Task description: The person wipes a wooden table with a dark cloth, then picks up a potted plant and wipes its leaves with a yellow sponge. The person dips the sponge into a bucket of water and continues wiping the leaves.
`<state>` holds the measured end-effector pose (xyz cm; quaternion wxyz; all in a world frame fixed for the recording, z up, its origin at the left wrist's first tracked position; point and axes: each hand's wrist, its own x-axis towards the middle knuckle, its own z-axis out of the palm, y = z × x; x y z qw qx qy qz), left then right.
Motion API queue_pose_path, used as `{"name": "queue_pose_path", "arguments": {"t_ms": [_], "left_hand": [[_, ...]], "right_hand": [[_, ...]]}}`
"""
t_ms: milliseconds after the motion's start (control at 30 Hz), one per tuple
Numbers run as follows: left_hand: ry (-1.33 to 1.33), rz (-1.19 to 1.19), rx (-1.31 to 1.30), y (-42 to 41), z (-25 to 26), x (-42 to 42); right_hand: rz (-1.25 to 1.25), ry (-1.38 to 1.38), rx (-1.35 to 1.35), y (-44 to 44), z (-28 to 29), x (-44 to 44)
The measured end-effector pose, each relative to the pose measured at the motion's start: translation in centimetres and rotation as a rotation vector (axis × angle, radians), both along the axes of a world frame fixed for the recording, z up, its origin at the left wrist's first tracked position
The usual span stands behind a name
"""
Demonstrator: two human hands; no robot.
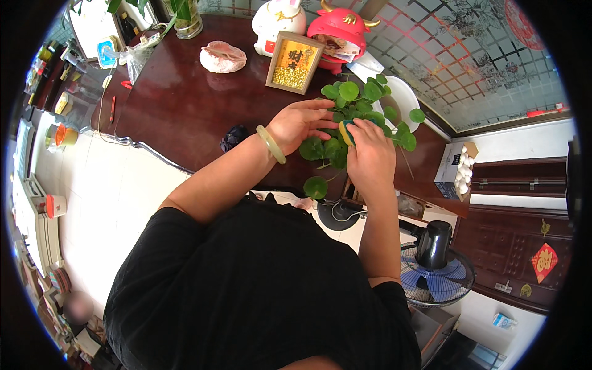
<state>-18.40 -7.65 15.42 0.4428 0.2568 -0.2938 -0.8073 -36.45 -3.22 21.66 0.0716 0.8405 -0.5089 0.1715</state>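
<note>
A leafy green plant with round leaves (349,91) stands on the dark red wooden table (175,106). My right hand (370,150) is closed around a yellow and green sponge (346,133) among the leaves. From the other side my left hand (300,122), with a pale bangle (271,144) at the wrist, reaches to the plant, its fingers slightly apart. Whether those fingers pinch a leaf or stem is not clear. Leaves and my hands hide the plant's base. A white bowl (407,99) is partly visible behind the foliage.
Behind the plant are a framed picture (294,62), a white rabbit figure (277,23) and a red ox figure (340,32). A pinkish stone-like ornament (223,57) and a dark crumpled cloth (234,138) lie leftward. At right are an egg box (446,171) and, lower, a fan (437,273).
</note>
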Motion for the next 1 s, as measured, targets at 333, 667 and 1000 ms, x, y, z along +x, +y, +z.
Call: {"name": "queue_pose_path", "arguments": {"t_ms": [333, 667, 1000], "left_hand": [[0.037, 0.048, 0.024, 0.3, -0.4, -0.2], [0.0, 0.002, 0.042, 0.2, -0.2, 0.2], [0.109, 0.006, 0.039, 0.1, -0.9, 0.1]], "right_hand": [[-0.007, -0.024, -0.078, -0.7, -0.9, 1.0], [-0.011, -0.043, -0.135, -0.6, -1.4, 0.8], [0.015, -0.071, -0.13, -0.7, -1.6, 1.0]]}}
